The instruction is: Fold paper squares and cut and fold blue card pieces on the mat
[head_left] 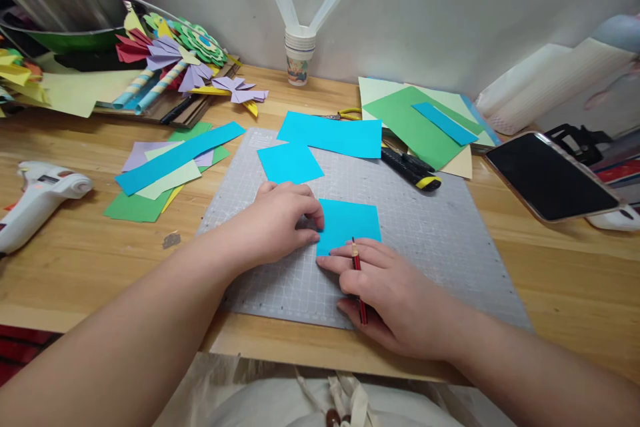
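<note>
A blue paper rectangle [350, 221] lies on the grey cutting mat [440, 260] in front of me. At its left edge is my left hand [287, 220], fingers curled with thumb and fingertips at the paper's side; whether they pinch it I cannot make out. My right hand [377, 287] holds a red and black pencil [357, 267], its sharpened tip pointing away from me, while the fingertips rest on the paper's lower edge. Just beyond lie a second blue piece [290, 163] and a longer blue strip [333, 135].
A black and yellow utility knife [410, 168] lies at the mat's upper right, near stacked coloured sheets [420, 123]. A phone [553, 177] leans at right. Left are paper scraps [140, 207] and a glue gun [40, 197]. Paper cups [299, 57] with white strips stand by the wall.
</note>
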### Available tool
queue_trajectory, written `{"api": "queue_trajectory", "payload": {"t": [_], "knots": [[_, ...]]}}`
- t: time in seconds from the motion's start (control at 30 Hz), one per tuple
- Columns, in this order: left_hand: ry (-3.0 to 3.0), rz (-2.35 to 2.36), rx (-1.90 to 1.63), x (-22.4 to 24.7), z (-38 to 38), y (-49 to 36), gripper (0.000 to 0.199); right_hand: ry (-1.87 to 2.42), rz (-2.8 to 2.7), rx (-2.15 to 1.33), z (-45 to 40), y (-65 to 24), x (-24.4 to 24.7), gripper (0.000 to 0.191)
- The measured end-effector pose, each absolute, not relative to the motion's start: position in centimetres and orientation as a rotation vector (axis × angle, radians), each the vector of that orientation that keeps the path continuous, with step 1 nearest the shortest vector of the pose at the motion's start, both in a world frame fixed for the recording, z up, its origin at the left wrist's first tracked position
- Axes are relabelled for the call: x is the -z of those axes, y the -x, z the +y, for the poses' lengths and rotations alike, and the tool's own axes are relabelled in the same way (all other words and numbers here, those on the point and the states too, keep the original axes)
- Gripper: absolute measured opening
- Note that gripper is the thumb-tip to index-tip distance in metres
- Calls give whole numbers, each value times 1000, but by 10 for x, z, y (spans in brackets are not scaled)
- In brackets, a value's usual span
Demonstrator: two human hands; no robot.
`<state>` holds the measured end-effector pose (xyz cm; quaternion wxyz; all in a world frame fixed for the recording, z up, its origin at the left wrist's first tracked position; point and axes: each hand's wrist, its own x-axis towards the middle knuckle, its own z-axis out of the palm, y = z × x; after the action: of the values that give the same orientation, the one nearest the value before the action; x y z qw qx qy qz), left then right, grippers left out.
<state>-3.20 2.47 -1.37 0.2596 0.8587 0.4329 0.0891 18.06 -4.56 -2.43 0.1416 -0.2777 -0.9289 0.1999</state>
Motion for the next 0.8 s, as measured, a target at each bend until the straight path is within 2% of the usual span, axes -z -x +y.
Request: {"api": "queue_trajectory", "payload": {"t": [0.2,0.43,0.8], "knots": [[-2330,1176,-248,14,23,31,5,813,-2713,-578,-45,-181,24,8],[-2365,1192,-225,16,21,30,20,823,-2732,-580,-44,-181,26,6],[-2345,1200,-218,17,21,30,20,779,-2625,-541,-46,-183,27,10]]}}
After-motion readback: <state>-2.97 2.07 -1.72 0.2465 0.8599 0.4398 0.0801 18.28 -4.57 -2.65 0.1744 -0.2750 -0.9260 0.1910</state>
